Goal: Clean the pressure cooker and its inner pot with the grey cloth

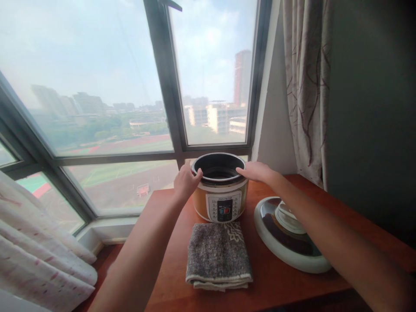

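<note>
A rice cooker (199,200) with a golden-brown body and a white control panel stands on the wooden table by the window. Its dark inner pot (219,164) sits in the body, with the silvery rim standing above the cooker's white edge. My left hand (187,178) grips the pot's left rim, thumb over the edge. On the opposite side, my right hand (258,170) pinches the rim with its thumb on the inside. The other fingers of both hands are mostly hidden behind the rim. Inside, the pot looks dark and its bottom is hard to make out.
A folded grey towel (218,255) lies in front of the cooker. To the right, the cooker's round lid (271,242) rests on the reddish table (172,260), partly under my right forearm. Windows are behind; curtains (307,86) hang on both sides.
</note>
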A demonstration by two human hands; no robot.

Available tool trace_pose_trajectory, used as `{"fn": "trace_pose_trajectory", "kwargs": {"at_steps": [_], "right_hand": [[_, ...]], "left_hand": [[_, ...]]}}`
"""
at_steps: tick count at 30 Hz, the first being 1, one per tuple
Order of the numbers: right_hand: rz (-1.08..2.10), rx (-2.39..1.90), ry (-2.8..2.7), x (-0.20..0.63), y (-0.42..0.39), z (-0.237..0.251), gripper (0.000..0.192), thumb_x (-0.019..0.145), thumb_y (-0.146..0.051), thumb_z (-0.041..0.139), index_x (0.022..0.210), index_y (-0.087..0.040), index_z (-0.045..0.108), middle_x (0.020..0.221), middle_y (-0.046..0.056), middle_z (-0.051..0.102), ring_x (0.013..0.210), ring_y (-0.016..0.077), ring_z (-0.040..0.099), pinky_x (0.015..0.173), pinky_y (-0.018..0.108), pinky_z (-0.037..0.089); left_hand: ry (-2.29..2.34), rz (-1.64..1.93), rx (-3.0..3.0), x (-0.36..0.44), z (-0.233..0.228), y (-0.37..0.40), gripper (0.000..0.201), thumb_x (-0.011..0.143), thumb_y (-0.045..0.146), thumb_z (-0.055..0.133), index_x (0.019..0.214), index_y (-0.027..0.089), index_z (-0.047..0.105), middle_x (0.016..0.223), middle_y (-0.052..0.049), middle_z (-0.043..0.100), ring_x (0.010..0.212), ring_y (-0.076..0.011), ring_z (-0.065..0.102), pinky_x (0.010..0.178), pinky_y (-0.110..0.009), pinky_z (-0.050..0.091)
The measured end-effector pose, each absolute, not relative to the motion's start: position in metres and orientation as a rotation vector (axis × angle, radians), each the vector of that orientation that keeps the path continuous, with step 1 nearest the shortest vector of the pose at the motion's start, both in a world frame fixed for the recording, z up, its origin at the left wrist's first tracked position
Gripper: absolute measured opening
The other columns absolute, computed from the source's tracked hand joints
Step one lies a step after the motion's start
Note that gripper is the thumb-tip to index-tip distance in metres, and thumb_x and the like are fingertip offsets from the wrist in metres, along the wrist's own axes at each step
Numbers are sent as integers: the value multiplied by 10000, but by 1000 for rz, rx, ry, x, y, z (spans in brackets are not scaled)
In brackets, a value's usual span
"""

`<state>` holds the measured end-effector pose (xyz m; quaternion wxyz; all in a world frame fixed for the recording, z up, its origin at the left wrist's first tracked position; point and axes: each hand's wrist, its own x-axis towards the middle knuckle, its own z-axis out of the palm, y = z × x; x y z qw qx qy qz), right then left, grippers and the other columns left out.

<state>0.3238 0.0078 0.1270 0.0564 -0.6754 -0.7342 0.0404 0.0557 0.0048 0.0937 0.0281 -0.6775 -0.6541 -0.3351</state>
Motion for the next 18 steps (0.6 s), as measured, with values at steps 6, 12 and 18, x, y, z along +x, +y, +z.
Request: {"fn": "trace_pose_trajectory", "kwargs": {"at_steps": [6, 12, 18], "right_hand": [[121, -1941, -2057, 373, -13, 106, 619, 962, -608, 358, 1322, -162, 593, 842, 94, 755, 806, 246, 703, 679, 288, 460], [-15, -1921, -1878, 440, -38, 53, 514, 927, -496, 476, 1282, -158, 631, 953, 93, 754, 854, 252, 703, 725, 313, 472], [-140, -1997, -1954, 484, -62, -14, 546, 900, -552, 492, 1231, -149, 652, 1273, 165, 662, 1149, 340, 629, 957, 419, 474]], "left_hand": [[-1873, -1578, -2004, 26, 50, -18, 462, 907, 361, 482, 1301, 126, 535, 976, -96, 668, 731, -195, 631, 680, -324, 512], [-2085, -1581, -2086, 15, -4, -44, 372, 906, 372, 467, 1185, 152, 575, 966, -88, 685, 750, -208, 671, 663, -336, 525], [-1902, -1266, -2437, 38, -45, -83, 223, 931, 284, 433, 1056, 199, 597, 1088, -91, 654, 935, -225, 666, 791, -366, 537]]}}
